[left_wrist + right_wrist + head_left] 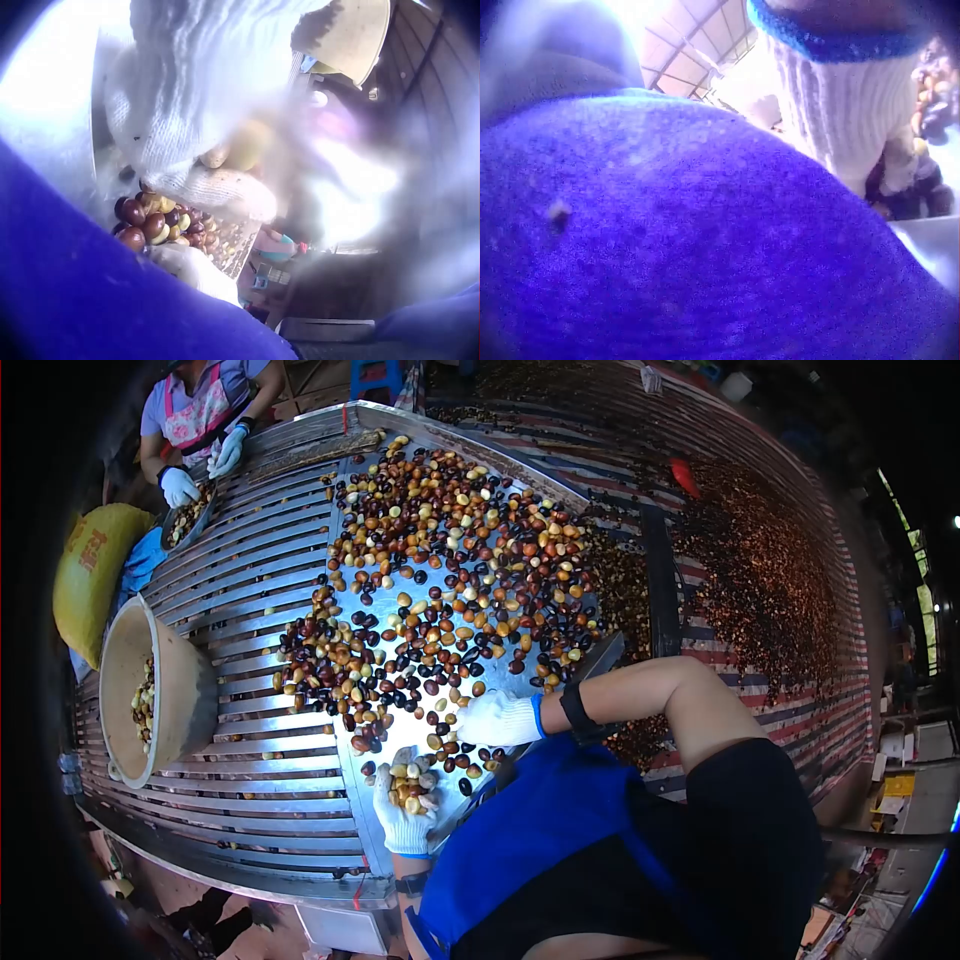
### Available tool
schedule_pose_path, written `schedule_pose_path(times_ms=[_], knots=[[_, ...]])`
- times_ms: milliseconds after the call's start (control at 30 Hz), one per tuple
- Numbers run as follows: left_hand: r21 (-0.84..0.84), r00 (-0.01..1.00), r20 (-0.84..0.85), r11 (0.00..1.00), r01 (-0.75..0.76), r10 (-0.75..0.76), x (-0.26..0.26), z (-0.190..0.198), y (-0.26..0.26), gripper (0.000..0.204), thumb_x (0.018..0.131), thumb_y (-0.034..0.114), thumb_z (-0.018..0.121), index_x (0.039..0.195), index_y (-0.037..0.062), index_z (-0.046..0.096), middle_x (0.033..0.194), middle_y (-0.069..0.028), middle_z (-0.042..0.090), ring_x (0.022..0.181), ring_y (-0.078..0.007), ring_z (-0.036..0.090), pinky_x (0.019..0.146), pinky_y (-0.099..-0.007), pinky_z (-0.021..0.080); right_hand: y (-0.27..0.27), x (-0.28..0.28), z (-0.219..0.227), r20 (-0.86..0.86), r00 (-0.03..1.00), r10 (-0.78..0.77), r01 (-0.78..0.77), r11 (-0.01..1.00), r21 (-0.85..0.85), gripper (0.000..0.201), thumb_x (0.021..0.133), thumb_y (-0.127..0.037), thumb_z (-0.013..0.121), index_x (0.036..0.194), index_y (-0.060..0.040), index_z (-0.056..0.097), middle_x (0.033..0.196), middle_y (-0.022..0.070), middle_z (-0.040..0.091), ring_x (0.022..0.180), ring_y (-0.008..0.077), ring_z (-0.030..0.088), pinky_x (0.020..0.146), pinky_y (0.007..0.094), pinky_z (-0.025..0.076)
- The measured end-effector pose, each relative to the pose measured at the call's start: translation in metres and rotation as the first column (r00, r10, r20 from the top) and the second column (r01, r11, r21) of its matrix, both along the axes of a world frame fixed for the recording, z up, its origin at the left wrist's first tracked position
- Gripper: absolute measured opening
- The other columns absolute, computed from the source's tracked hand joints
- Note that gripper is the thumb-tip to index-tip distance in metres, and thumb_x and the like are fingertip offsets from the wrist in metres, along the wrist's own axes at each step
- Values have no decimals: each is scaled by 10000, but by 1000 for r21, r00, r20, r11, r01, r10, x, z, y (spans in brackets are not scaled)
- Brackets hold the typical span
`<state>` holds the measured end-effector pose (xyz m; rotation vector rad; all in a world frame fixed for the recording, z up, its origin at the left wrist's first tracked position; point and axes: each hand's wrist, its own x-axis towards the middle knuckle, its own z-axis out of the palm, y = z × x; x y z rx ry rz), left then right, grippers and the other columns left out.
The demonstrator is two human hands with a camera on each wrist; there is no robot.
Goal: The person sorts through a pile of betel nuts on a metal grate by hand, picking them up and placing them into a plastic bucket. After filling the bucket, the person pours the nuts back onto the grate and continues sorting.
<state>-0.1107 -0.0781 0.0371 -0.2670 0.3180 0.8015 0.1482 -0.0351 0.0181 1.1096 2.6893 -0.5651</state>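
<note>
Cupped palm-up, the left hand (405,800) held a small heap of pale fruits (412,788) in its grip at the near edge of the slatted metal counter (250,780). Just beside it, the right hand (497,720) (white-gloved too) lay on the loose pile of fruits (450,580); its fingers seemed relaxed, though blur hid them. A bowl (160,690) stood well apart, leftward.
</note>
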Motion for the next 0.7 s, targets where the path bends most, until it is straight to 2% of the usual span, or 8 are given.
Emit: schedule_pose_path(times_ms=[33,167,233,300,367,433,600,700], knots=[[22,1000,-8,1000,2,-2,0,0,0,412,1035,456,449,1173,82,553,1027,-116,534,902,-277,586,565,-327,538,-1,0,-9,-15,985,-170,168,982,-88,122,822,-140,630,884,-67,705,919,144,681,830,316,712,629,475,575],[10,1000,15,1000,0,0,1,1,1,380,1035,445,450,1149,96,549,1014,-113,544,878,-276,598,559,-321,535,8,34,26,-94,990,-103,90,986,-138,171,845,-155,621,960,-72,718,890,185,715,827,304,712,632,462,540],[11,1000,-5,1000,-2,2,0,1,0,373,1034,445,452,1138,100,547,1003,-110,545,876,-274,596,550,-319,533,21,52,88,-135,849,-511,290,663,-690,149,851,-132,627,958,-45,683,754,77,639,619,153,615,472,328,468],[6,999,-50,1000,-14,14,1,1,0,360,1032,446,457,1115,107,544,981,-102,548,872,-270,591,533,-314,530,26,86,81,-83,561,-824,242,259,-935,242,897,-180,584,1098,-86,680,763,70,657,596,146,616,474,280,467],[-16,998,-57,999,-39,38,3,3,-1,374,1032,445,458,1144,103,557,969,-105,558,844,-272,601,501,-321,526,29,142,45,-98,247,-964,-57,87,-995,223,933,-176,578,1111,-64,654,818,98,654,624,165,629,445,252,454],[-32,996,-73,999,-43,41,4,2,0,390,1032,443,456,1166,94,566,959,-111,568,805,-271,608,488,-334,528,29,182,53,18,-64,-998,-90,-13,-996,183,987,-195,576,1080,-45,626,882,113,641,661,189,639,419,257,455],[-51,991,-131,998,-32,25,6,1,0,387,1031,439,458,1157,91,573,955,-114,572,786,-270,605,498,-340,535,25,231,84,-276,-182,-944,-98,297,-950,198,999,-173,613,1165,-67,592,1005,93,678,780,230,728,467,296,599],[-37,994,-105,999,-20,16,5,-3,1,383,1030,441,454,1139,93,571,968,-117,567,810,-270,596,507,-335,537,30,226,75,-217,-194,-957,-158,249,-956,196,999,-149,606,1177,-69,593,1012,91,675,797,234,730,464,297,591]])
